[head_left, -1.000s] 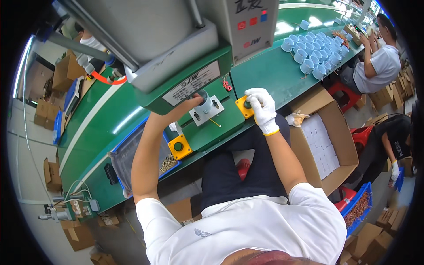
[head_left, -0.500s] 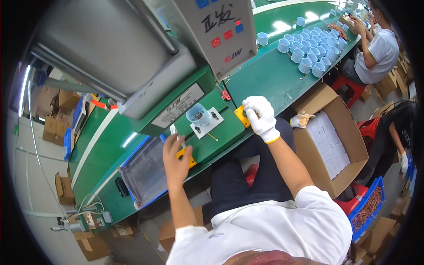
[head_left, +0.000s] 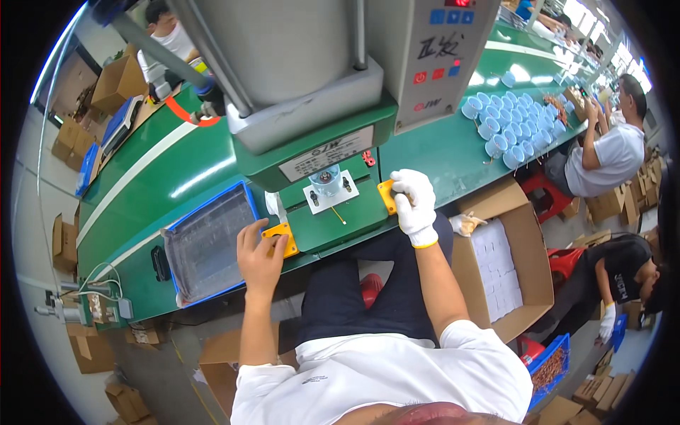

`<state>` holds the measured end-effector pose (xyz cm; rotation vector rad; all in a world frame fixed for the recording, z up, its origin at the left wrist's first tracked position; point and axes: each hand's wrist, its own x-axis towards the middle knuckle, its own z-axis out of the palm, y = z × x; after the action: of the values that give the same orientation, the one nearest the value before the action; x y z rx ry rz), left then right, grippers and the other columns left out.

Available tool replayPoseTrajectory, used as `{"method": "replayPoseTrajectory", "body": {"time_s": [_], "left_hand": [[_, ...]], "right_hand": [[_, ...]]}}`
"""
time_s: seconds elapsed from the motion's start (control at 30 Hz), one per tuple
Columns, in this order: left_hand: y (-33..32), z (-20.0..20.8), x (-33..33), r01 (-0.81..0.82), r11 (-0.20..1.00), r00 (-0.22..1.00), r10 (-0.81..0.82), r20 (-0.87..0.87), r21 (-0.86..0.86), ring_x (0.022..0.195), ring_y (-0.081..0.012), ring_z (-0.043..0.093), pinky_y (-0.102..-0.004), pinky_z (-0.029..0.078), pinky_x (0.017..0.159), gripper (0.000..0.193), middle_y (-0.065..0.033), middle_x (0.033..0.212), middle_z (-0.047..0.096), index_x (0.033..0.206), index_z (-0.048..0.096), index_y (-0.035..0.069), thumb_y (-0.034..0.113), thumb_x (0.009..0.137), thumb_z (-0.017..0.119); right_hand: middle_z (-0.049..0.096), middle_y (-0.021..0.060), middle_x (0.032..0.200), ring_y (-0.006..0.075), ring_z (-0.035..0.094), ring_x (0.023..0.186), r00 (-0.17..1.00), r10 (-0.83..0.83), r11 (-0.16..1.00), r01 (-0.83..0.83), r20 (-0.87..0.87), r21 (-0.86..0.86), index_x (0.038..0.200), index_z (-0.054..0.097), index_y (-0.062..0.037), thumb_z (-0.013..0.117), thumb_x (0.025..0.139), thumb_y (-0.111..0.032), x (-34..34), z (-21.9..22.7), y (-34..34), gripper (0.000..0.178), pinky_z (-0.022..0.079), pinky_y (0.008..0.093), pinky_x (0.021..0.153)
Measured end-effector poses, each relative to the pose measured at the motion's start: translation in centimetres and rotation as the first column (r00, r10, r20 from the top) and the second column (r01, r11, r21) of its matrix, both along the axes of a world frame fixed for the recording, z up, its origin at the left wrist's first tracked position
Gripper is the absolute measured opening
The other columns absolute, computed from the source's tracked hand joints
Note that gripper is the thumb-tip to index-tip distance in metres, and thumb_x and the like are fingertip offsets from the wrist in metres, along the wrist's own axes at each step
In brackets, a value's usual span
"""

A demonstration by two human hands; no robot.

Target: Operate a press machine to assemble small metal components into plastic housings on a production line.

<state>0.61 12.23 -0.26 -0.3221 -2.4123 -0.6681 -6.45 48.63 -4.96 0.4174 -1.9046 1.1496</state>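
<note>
My left hand [head_left: 261, 261], bare, has its fingers apart at the left yellow button block [head_left: 283, 241] and holds nothing. In a white glove, my right hand [head_left: 416, 207] curls its fingers over the right yellow button block [head_left: 387, 197]; the button is hidden. Between them, a light-blue cup [head_left: 326, 183] stands on a white fixture plate [head_left: 333, 195] with dark fittings on both sides. A short yellowish wire [head_left: 340, 215] sticks out toward me. Right above the cup sits the green press head [head_left: 319, 145], which covers its upper part.
A blue-rimmed tray [head_left: 212, 244] lies at left on the green bench. Many light-blue cups [head_left: 513, 127] stand at far right. A carton of white boxes [head_left: 499, 276] is by my right leg. The control box [head_left: 443, 64] overhangs the bench. Co-workers [head_left: 602, 142] sit at right.
The view has swung, so the bench appears shifted. My left hand has come down to the left button block. My right hand stays on its block. Less of the cup shows beneath the press head.
</note>
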Motion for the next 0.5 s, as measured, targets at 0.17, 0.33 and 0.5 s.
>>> {"method": "replayPoseTrajectory", "body": {"time_s": [0.17,0.33,0.5], "left_hand": [[-1.7,1.1,1.2,0.078,0.979,0.997,-0.075,0.025,-0.189,0.122,-0.0361,0.065,-0.0484,0.054,0.104,0.012,-0.0089,0.124,0.075,0.092,0.084,0.005,0.014,0.085,0.086],[-3.9,2.6,0.0,0.193,0.971,0.978,-0.178,0.111,-0.138,0.122,-0.0365,0.066,-0.0473,0.054,0.104,0.018,-0.0094,0.123,0.075,0.103,0.084,0.004,0.013,0.087,0.085],[-8.6,-2.4,-0.1,-0.065,0.998,0.944,0.055,0.326,0.020,0.134,-0.0415,0.060,-0.0496,0.050,0.114,0.035,-0.0142,0.138,0.072,0.128,0.079,0.005,0.014,0.094,0.080]], "right_hand": [[0.080,0.0150,0.112,0.0394,0.073,0.108,0.999,-0.042,0.974,0.043,-0.010,0.222,0.090,0.071,-0.0077,0.076,0.082,-0.004,-0.1,0.7,-0.6,0.010,0.058,0.0500,0.097],[0.079,0.0166,0.120,0.0378,0.074,0.118,1.000,0.017,0.998,-0.018,0.016,0.056,0.106,0.075,-0.0049,0.069,0.085,0.000,0.0,-1.3,0.5,0.022,0.057,0.0485,0.108],[0.074,0.0198,0.132,0.0294,0.071,0.126,0.945,0.271,0.884,-0.170,0.181,-0.437,0.120,0.073,0.0034,0.052,0.093,0.011,0.9,-3.6,0.7,0.036,0.054,0.0418,0.114]]}}
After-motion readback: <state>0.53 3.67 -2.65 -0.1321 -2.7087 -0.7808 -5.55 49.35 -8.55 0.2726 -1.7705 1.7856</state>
